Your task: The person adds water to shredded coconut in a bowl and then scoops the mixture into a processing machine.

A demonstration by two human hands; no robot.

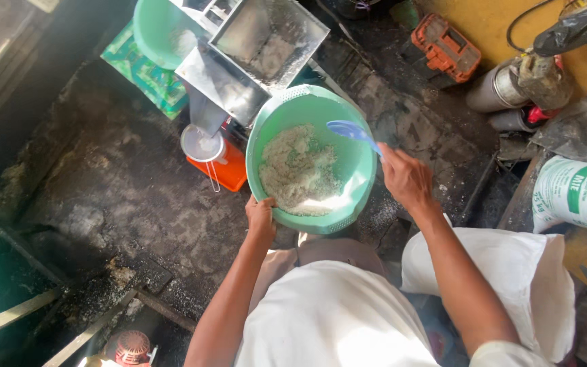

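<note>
My left hand (pixel 261 216) grips the near rim of a round green basin (pixel 358 173) that holds a heap of white grated, crumbly stuff (pixel 295 170). My right hand (pixel 405 178) holds the handle of a blue plastic spoon (pixel 349 130), whose bowl hovers over the far right of the basin's inside. The basin is held above my lap, tilted a little toward me. A white cloth covers my knees (pixel 334 319).
A metal grinding machine with an open hopper (pixel 266 37) stands just beyond the basin, an orange container (pixel 229 170) under its spout. A second green basin (pixel 161 30) sits at the back left. An orange tool (pixel 446 47), metal cylinders (pixel 511 85) and a printed white sack (pixel 579 194) lie to the right.
</note>
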